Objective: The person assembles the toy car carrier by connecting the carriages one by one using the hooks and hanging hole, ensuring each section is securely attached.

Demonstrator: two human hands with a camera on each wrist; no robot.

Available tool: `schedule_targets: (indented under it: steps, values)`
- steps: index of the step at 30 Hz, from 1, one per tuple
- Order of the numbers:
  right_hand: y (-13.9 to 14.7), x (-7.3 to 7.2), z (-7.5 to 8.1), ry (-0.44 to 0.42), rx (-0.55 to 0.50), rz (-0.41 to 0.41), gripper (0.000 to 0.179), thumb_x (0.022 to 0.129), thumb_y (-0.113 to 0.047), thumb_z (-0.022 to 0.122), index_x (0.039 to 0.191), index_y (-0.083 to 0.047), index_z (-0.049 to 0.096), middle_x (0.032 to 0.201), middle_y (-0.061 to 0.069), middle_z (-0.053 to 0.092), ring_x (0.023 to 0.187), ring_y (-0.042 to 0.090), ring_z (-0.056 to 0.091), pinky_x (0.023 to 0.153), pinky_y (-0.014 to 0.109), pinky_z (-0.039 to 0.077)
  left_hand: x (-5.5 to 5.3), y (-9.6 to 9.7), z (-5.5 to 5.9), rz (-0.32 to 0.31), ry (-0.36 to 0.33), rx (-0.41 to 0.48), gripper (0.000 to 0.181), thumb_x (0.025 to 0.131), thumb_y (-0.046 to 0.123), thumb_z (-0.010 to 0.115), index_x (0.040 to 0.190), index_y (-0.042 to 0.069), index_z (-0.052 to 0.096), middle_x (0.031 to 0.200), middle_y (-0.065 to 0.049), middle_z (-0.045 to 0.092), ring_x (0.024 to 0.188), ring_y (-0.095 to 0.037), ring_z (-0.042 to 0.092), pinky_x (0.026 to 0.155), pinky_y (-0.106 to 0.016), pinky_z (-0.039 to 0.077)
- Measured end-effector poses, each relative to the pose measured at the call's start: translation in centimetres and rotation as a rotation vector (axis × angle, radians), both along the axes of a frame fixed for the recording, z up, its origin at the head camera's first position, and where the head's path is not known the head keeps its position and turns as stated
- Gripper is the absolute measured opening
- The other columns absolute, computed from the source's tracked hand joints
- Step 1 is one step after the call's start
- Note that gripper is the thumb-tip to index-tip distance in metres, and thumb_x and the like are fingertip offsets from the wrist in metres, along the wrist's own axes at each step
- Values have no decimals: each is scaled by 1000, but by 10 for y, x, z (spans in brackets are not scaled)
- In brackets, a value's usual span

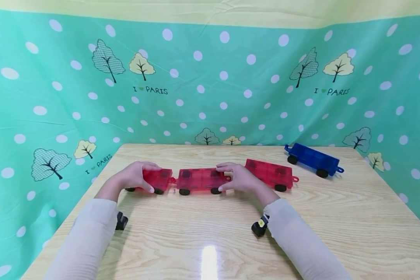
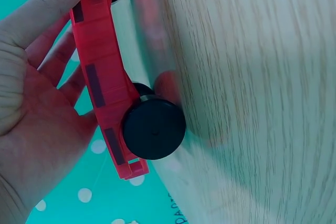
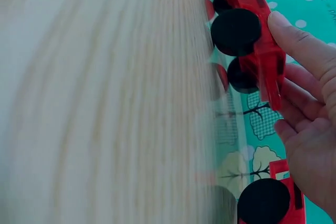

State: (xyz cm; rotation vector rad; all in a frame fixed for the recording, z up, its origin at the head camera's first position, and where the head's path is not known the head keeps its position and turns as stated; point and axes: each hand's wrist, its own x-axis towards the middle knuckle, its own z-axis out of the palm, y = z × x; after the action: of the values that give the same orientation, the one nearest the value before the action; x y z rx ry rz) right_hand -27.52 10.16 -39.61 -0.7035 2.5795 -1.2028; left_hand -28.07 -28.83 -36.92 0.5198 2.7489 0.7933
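Note:
My left hand [image 1: 133,175] grips a translucent red toy train car [image 1: 163,179] from above, thumb on its near side. In the left wrist view the thumb presses one side of that car [image 2: 100,66], with its black wheels beside the tabletop. With my right hand [image 1: 240,178] I hold the right end of a second red train car [image 1: 197,179], thumb and fingers on opposite sides. The two cars stand in line, their coupling ends meeting at a small red link [image 1: 173,180]. In the right wrist view the fingertips lie along the second car's end [image 3: 270,51].
Just right of my right hand stands a third red car [image 1: 274,174], its ring pointing right. Farther back at the right is a blue car [image 1: 312,158] with a hook and a ring. A green dotted cloth [image 1: 210,70] hangs behind the wooden table [image 1: 182,237].

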Motion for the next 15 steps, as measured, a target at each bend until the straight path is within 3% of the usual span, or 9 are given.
schedule_targets:
  steps: [9, 15]
  values:
    - [14, 5, 4, 77, -19, -13, 69, 73, -25, 88, 135, -14, 60, 146, -5, 46, 139, 26, 34, 108, 47, 36, 0, -4, -1, 16, -7, 27, 79, 63, 17, 93, 134, 6, 60, 137, -20, 52, 125, -43, 43, 93, -48, 50]
    - [21, 7, 1, 57, -122, -14, 59, 76, -21, 86, 131, -16, 64, 142, -4, 51, 133, 29, 43, 107, 50, 37, -1, -5, -2, 8, -7, 30, 79, 63, 17, 93, 134, 5, 60, 137, -20, 53, 123, -41, 45, 91, -46, 51]
